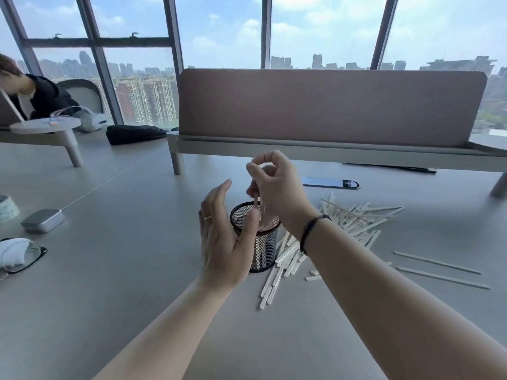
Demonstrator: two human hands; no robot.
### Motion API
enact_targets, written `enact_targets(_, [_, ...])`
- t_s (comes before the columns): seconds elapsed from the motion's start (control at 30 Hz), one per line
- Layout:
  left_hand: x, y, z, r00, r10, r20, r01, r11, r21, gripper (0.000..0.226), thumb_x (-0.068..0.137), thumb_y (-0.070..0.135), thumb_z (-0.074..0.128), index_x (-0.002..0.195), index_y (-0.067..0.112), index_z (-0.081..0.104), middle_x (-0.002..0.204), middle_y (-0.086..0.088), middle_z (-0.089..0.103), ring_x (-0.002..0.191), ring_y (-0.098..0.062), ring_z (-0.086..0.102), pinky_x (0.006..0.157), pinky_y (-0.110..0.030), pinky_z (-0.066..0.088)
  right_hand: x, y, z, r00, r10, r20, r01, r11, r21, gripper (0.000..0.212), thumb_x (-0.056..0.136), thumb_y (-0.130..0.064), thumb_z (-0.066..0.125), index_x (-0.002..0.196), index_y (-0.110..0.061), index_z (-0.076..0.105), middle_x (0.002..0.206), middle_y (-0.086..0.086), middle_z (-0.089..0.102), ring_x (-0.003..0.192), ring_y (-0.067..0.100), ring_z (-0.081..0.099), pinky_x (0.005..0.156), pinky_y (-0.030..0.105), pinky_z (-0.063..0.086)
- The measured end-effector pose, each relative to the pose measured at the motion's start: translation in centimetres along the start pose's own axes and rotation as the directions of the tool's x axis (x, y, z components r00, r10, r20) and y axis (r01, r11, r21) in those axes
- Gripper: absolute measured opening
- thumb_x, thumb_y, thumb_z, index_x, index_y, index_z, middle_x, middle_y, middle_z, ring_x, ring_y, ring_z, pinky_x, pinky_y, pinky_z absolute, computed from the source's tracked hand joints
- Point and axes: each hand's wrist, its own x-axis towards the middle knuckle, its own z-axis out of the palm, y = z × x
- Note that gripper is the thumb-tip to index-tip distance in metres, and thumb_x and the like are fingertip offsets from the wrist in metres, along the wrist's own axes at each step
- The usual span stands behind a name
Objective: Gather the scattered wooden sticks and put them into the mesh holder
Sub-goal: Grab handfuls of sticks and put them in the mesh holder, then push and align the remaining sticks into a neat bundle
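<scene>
Grey table [109, 270]; right hand [277, 187] holds stick [255, 201] upright.

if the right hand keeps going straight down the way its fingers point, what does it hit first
Probably the open mouth of the mesh holder: the right hand holds a stick pointing down into it, though depth is hard to judge.

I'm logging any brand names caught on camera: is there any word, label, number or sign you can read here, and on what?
No text can be read anywhere in this picture.
Metal tin: plain lid, no label showing.
Phone: dark screen, nothing legible.
Mesh holder: no marking showing.
</scene>
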Motion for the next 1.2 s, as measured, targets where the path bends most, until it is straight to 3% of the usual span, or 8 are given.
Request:
enact_targets(0.13, [-0.2, 0.7, 0.0, 0.974, 0.223, -0.043, -0.217, 0.969, 0.118, 0.059, 0.098, 0.041, 0.050, 0.137, -0.004, 0.047, 0.138, -0.018, 0.050, 0.130, -0.036, 0.048, 0.109, -0.051, 0.036, -1.5, 0.0, -1.0, 0.960, -0.210, 0.184, 0.256, 0.927, -0.274, 0.008, 0.091, -0.013, 0.062, 0.091, -0.015, 0.069, 0.075, -0.002, 0.072, 0.068, 0.012, 0.066, 0.072, 0.037, 0.057])
enact_targets(0.27, [-1.5, 3.4, -0.1, 0.874, 0.485, 0.027, -0.485, 0.870, 0.085, 0.034, 0.094, 0.030, 0.058, 0.119, 0.007, 0.055, 0.115, -0.015, 0.060, 0.109, -0.032, 0.057, 0.096, -0.043, 0.045, -2.4, -1.4, -4.1, 0.916, -0.381, -0.124, 0.369, 0.923, -0.109, 0.012, 0.093, -0.020, 0.064, 0.082, -0.019, 0.066, 0.077, -0.011, 0.069, 0.077, 0.009, 0.067, 0.079, 0.032, 0.055])
enact_targets(0.37, [-3.2, 4.9, 1.1, 0.754, 0.593, 0.284, -0.623, 0.782, 0.020, 0.021, 0.093, 0.028, 0.062, 0.101, 0.010, 0.068, 0.105, -0.008, 0.067, 0.100, -0.028, 0.064, 0.087, -0.042, 0.050, -2.6, 0.9, -9.3, 0.943, -0.269, -0.194, 0.215, 0.941, -0.261, 0.014, 0.093, -0.034, 0.064, 0.088, -0.020, 0.067, 0.089, -0.009, 0.070, 0.087, 0.008, 0.066, 0.079, 0.029, 0.049])
enact_targets(0.47, [-4.9, 5.0, 3.2, 0.642, 0.601, 0.476, -0.706, 0.705, 0.062, 0.022, 0.089, 0.033, 0.069, 0.093, 0.012, 0.074, 0.120, -0.009, 0.068, 0.120, -0.028, 0.061, 0.104, -0.043, 0.046, -5.0, 6.2, -16.0, 0.990, -0.047, -0.135, -0.058, 0.733, -0.678, 0.040, 0.090, -0.060, 0.054, 0.112, -0.028, 0.063, 0.120, -0.003, 0.065, 0.109, 0.020, 0.061, 0.094, 0.037, 0.045])
enact_targets(0.57, [-5.7, 4.7, 4.7, 0.613, 0.455, 0.646, -0.650, 0.756, 0.083, 0.037, 0.090, 0.050, 0.062, 0.108, 0.019, 0.071, 0.144, -0.008, 0.055, 0.136, -0.030, 0.049, 0.111, -0.048, 0.041, -7.6, 9.7, -22.0, 0.980, 0.058, -0.193, -0.195, 0.500, -0.844, 0.064, 0.085, -0.074, 0.039, 0.127, -0.029, 0.057, 0.136, 0.001, 0.058, 0.126, 0.025, 0.051, 0.109, 0.046, 0.032])
enact_targets(0.73, [-3.9, 3.5, 6.2, 0.607, -0.188, 0.772, -0.260, 0.871, 0.417, 0.093, 0.079, 0.088, 0.022, 0.156, 0.035, 0.020, 0.169, 0.004, -0.001, 0.155, -0.018, -0.001, 0.125, -0.042, 0.012, -7.8, 11.7, -24.8, 0.947, 0.236, -0.218, -0.294, 0.366, -0.883, 0.083, 0.079, -0.086, 0.019, 0.142, -0.037, 0.039, 0.153, 0.000, 0.040, 0.146, 0.021, 0.025, 0.116, 0.058, 0.017])
enact_targets(1.07, [-1.0, 2.9, 9.7, 0.641, -0.496, 0.586, -0.007, 0.760, 0.650, 0.133, 0.062, 0.103, 0.020, 0.160, 0.018, -0.006, 0.167, -0.023, -0.003, 0.154, -0.039, 0.002, 0.125, -0.051, 0.007, -7.9, 11.1, -22.5, 0.953, 0.302, 0.031, -0.141, 0.529, -0.837, 0.086, 0.075, -0.087, 0.037, 0.147, -0.042, 0.027, 0.161, -0.004, 0.025, 0.146, 0.021, 0.028, 0.116, 0.040, 0.029])
enact_targets(1.2, [-0.4, 2.8, 10.7, 0.626, -0.504, 0.596, -0.047, 0.738, 0.673, 0.140, 0.056, 0.106, 0.015, 0.160, 0.014, -0.003, 0.167, -0.020, 0.010, 0.155, -0.035, 0.009, 0.124, -0.049, 0.011, -8.1, 10.7, -21.2, 0.944, 0.286, 0.163, -0.016, 0.533, -0.846, 0.084, 0.074, -0.089, 0.037, 0.147, -0.047, 0.025, 0.164, -0.009, 0.014, 0.149, 0.016, 0.022, 0.118, 0.038, 0.026])
